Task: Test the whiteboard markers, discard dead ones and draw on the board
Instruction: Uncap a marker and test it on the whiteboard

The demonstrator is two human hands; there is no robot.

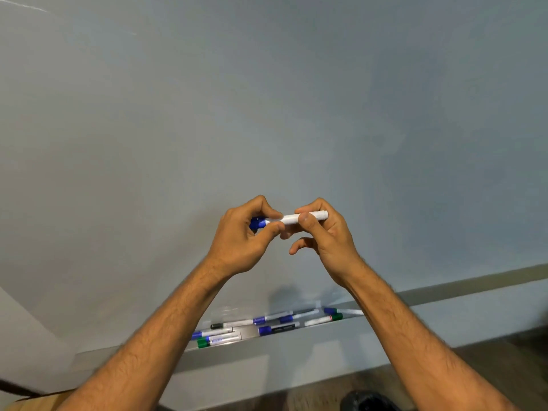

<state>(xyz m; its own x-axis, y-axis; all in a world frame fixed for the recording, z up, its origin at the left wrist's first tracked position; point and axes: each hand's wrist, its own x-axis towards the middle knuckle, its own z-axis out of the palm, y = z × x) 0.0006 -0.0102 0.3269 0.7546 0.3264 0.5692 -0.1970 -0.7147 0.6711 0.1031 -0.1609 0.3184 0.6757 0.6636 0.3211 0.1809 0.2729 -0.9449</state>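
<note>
I hold a white marker with a blue cap level in front of the whiteboard. My left hand pinches the blue cap end. My right hand grips the white barrel, whose butt end sticks out to the right. The cap sits against the barrel; whether it is fully seated I cannot tell. The board shows no drawing, only faint smudges.
Below my hands the board's tray holds several markers with blue, green and black caps. A dark round object stands on the wooden floor at the bottom. A tan edge shows at the bottom left.
</note>
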